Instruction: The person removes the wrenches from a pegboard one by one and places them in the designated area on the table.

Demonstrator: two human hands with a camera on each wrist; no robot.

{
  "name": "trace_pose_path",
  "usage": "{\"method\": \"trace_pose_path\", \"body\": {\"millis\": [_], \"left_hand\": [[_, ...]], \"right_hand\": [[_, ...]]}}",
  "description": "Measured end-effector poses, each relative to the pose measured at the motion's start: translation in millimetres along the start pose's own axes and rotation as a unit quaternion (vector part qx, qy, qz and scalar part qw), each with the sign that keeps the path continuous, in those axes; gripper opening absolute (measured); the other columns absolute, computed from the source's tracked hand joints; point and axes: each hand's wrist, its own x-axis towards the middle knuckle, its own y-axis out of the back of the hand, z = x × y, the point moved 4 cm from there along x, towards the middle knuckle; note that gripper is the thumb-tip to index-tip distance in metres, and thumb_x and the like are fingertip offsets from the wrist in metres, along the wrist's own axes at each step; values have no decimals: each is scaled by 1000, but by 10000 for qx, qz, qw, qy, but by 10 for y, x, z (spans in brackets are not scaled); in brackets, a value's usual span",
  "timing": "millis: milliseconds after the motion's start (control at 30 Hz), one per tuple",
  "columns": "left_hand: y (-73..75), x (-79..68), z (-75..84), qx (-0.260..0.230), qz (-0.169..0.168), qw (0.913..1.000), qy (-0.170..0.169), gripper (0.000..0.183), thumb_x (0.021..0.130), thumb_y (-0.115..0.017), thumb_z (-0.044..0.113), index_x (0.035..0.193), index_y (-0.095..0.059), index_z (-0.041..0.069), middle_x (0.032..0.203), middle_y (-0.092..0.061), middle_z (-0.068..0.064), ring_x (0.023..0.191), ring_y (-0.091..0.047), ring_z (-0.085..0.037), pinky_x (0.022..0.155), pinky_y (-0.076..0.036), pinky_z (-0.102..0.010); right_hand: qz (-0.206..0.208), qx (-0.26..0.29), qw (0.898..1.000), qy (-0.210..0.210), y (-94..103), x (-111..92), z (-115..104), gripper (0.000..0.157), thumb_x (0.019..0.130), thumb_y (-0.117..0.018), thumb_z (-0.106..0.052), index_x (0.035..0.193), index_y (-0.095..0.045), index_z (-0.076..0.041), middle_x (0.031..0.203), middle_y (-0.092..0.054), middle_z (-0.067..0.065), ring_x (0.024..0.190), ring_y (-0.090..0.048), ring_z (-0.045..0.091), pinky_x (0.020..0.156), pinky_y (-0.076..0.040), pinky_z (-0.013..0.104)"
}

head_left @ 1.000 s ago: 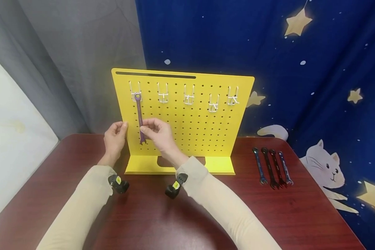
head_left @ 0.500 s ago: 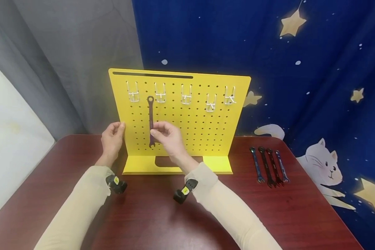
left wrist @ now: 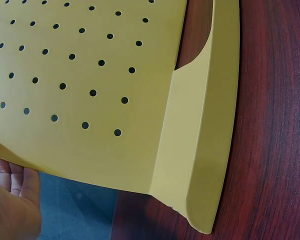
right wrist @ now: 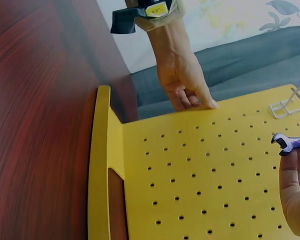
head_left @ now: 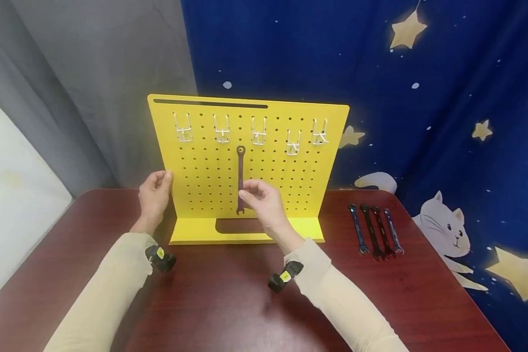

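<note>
A purple combination wrench (head_left: 240, 168) stands nearly upright in front of the yellow pegboard (head_left: 202, 171), ring end up. My right hand (head_left: 266, 204) pinches its lower part between thumb and fingers. The wrench's open end (right wrist: 289, 143) shows past the fingers in the right wrist view. At the board's left edge, my left hand (head_left: 154, 195) grips the side, the thumb at the front and the fingers (left wrist: 17, 175) behind it. White wire hooks (head_left: 258, 132) are mounted in a row along the board's upper part, none bearing a wrench.
Several more wrenches lie side by side on the dark red table, among them a blue one (head_left: 358, 229) and a black one (head_left: 372, 232). The pegboard's foot (head_left: 193, 234) rests on the table (head_left: 229, 303). Grey and blue curtains (head_left: 264, 54) hang behind.
My right hand has carried the purple wrench away from the leftmost hook, rightward and slightly down, to below the middle hook. My left hand stays on the board's edge.
</note>
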Motion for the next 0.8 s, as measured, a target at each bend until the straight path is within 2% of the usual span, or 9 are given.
{"method": "trace_pose_path", "body": {"millis": [367, 500, 800], "left_hand": [[-1, 10, 5, -40, 0, 10000, -50, 51, 91, -50, 52, 122, -55, 12, 115, -57, -1, 100, -51, -12, 86, -43, -27], [-4, 16, 1, -63, 19, 10000, -46, 50, 91, -51, 52, 120, -56, 13, 112, -57, 0, 97, -51, -11, 84, -43, -25], [-7, 15, -21, -66, 40, 10000, -41, 44, 91, -51, 51, 116, -56, 16, 107, -56, 4, 95, -50, -8, 83, -43, -24]], "right_hand": [[356, -403, 9985, -87, 472, -179, 17, 20, 86, -63, 2, 105, -60, 8, 80, -60, -4, 76, -58, 6, 73, -54, 25], [463, -452, 9978, -111, 621, -231, 32, 19, 86, -62, 3, 104, -59, 10, 78, -61, -5, 72, -58, 7, 70, -54, 24], [633, -461, 9969, -124, 929, -345, 42, 20, 87, -62, 4, 105, -58, 12, 76, -63, -4, 70, -61, 8, 72, -56, 26]]}}
